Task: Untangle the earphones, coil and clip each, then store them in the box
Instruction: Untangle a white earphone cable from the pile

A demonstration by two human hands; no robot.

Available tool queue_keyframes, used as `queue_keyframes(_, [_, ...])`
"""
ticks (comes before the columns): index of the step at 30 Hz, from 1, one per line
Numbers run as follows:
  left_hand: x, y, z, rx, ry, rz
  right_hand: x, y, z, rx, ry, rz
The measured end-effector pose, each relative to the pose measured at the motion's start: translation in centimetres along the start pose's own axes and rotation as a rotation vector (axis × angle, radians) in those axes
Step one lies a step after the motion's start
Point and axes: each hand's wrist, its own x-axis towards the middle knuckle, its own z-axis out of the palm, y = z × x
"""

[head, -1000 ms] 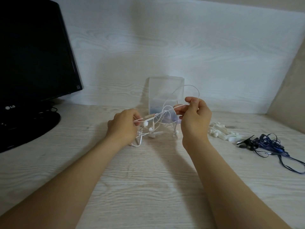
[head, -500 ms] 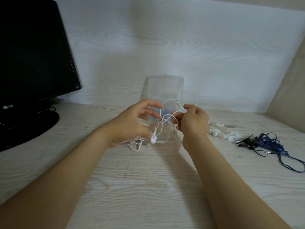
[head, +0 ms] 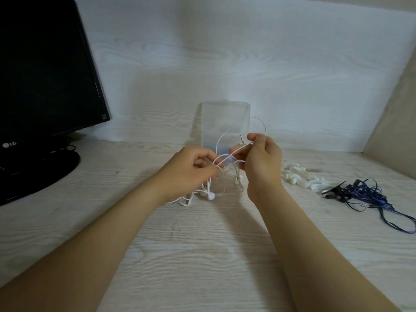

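Both hands are raised over the middle of the desk [head: 202, 248], working one tangle of white earphones [head: 225, 156].

Left hand [head: 193, 170]: fingers curled inward, thumb and forefinger closed on several strands at the left side of the tangle. Slack cord drops from under this hand to the desk, where two buds [head: 208, 195] lie side by side just below the knuckles. Further cord trails left of them on the surface.

Right hand [head: 262, 163]: fingers bent, thumb and forefinger pinching a single strand near the fingertips. That strand runs taut and slightly downhill to the left hand's pinch. A loop [head: 254, 117] rises above the right fingertips and arcs back down between the hands. The plug [head: 241, 138] stands upright just beside the right thumb tip. More strands hang below the right palm toward the desk; whether the lower fingers also hold cord cannot be told.

Box [head: 225, 113]: clear, standing behind the hands against the wall [head: 225, 52]. The loop crosses in front of it. Whether the cord touches it cannot be told.

Clips [head: 299, 176]: a loose white pile on the desk, to the right of the right hand and apart from it.

Blue earphones [head: 364, 192]: a separate tangle lying on the desk further right, beyond the clips, with cord trailing toward the right edge. Neither hand touches it.

Monitor [head: 45, 75]: dark screen, standing at far left, well apart from the work.
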Motion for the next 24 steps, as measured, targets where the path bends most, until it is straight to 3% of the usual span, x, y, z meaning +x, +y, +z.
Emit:
queue_keyframes(6, [0.3, -0.5, -0.4, -0.037, -0.039, -0.031, 0.2, -0.3, -0.2, 0.139, 0.042, 0.021])
queue_keyframes(12, [0.2, -1.3, -0.5, 0.137, -0.033, -0.030, 0.3, -0.6, -0.5, 0.351, 0.074, 0.080])
queue_keyframes(19, [0.2, -1.6, -1.2, 0.279, 0.019, -0.043, 0.8, -0.3, -0.5, 0.214, 0.243, -0.118])
queue_keyframes(24, [0.3, -1.7, -1.0, 0.394, 0.165, 0.028, 1.4, 0.4, -0.5, -0.024, 0.343, -0.261])
